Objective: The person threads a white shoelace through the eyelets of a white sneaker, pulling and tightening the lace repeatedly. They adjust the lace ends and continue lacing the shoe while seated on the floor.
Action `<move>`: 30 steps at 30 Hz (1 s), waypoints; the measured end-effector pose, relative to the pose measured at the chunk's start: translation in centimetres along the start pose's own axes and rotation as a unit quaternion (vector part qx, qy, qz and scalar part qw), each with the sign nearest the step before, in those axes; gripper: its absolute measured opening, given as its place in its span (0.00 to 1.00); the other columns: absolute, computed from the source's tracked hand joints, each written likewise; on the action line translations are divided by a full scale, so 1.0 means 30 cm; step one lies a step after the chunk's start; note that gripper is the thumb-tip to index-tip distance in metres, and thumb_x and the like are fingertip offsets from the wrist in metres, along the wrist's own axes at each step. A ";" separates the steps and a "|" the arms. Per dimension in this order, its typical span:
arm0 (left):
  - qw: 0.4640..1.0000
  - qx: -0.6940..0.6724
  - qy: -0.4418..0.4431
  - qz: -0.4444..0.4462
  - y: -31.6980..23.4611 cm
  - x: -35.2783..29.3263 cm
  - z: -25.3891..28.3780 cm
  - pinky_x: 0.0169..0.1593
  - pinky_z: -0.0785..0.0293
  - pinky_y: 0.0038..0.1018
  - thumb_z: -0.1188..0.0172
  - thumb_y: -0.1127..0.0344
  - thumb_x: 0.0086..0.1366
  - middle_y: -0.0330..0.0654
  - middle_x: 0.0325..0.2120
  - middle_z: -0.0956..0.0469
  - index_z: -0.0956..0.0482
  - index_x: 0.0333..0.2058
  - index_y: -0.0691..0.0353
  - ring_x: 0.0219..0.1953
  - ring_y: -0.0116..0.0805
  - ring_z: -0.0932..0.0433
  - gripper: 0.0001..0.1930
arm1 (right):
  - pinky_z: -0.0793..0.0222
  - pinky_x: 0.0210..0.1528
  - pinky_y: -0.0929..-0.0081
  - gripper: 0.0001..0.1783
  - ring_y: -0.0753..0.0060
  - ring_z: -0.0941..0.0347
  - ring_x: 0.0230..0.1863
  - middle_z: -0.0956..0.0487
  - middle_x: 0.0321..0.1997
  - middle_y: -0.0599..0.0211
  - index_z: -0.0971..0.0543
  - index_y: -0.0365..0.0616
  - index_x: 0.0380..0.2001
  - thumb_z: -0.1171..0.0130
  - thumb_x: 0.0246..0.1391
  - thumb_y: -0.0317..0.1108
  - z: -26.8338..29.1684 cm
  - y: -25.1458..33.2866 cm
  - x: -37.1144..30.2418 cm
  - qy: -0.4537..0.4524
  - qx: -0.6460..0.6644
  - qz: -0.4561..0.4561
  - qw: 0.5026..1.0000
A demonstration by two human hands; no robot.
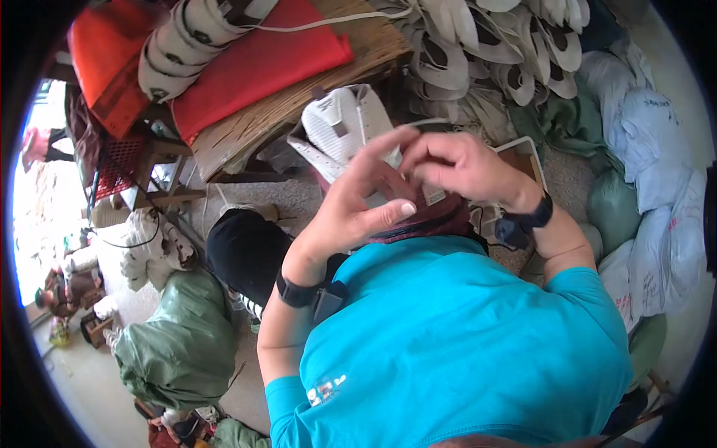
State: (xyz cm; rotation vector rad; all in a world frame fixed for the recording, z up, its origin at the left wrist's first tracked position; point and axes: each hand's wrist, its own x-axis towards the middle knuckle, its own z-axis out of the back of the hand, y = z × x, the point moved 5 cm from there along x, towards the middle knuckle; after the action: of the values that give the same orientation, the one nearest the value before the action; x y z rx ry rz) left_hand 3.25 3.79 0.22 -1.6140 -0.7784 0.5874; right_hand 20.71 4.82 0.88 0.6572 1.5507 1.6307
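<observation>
Both hands are raised close together in front of my chest. My left hand point(362, 198) has its thumb held apart from its fingers, which are stretched up and partly blurred. Facing it, my right hand point(459, 166) has curled fingers, with the thumb and fingertips drawn together; whatever may be between them is too small to make out. Just beyond my left hand is a white shoe upper point(345, 112) with a mesh part and rows of eyelets, its lower part hidden behind the hand. Dark red cloth point(441, 216) covers my lap under the hands.
A wooden table point(246, 127) ahead on the left carries a red sheet point(261, 71) and nested white shoe uppers point(175, 52). More pale uppers point(478, 56) are piled at the back. White sacks point(650, 149) line the right side; a green sack point(175, 336) stands left.
</observation>
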 end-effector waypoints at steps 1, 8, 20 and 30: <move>0.996 -0.070 0.041 0.019 0.011 0.005 -0.020 0.54 0.28 0.24 0.33 0.63 0.64 0.42 0.61 0.35 0.48 0.70 0.61 0.52 0.29 0.26 0.42 | 0.26 0.40 0.80 0.09 0.80 0.22 0.38 0.19 0.36 0.69 0.20 0.42 0.43 0.46 0.61 0.24 -0.021 0.070 -0.016 0.029 -0.009 0.041 0.999; 0.992 -0.015 -0.073 0.100 0.011 -0.184 0.204 0.41 0.32 0.18 0.47 0.65 0.73 0.33 0.36 0.22 0.19 0.44 0.69 0.36 0.19 0.28 0.12 | 0.31 0.43 0.85 0.09 0.86 0.26 0.38 0.21 0.35 0.74 0.21 0.39 0.45 0.49 0.64 0.24 0.232 0.032 0.024 -0.257 -0.090 0.061 0.960; 0.997 0.006 -0.070 -0.039 -0.048 -0.075 0.123 0.45 0.27 0.23 0.39 0.67 0.67 0.35 0.41 0.22 0.32 0.61 0.63 0.41 0.20 0.26 0.24 | 0.29 0.39 0.82 0.09 0.85 0.26 0.35 0.19 0.35 0.74 0.20 0.41 0.42 0.44 0.59 0.24 0.001 0.130 0.054 -0.089 -0.129 0.010 0.988; 0.997 -0.018 -0.061 0.031 -0.024 -0.172 0.181 0.42 0.33 0.21 0.45 0.57 0.73 0.29 0.27 0.26 0.16 0.40 0.62 0.33 0.20 0.31 0.15 | 0.34 0.42 0.85 0.07 0.86 0.30 0.36 0.24 0.33 0.77 0.22 0.39 0.44 0.48 0.66 0.25 0.206 0.093 0.029 -0.274 -0.222 0.086 0.932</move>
State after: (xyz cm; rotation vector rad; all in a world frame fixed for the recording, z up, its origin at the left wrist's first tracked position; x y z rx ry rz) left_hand -4.26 3.46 -0.30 -1.6516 -0.8349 0.7265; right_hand 24.69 9.25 4.26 0.9138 0.7092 1.6583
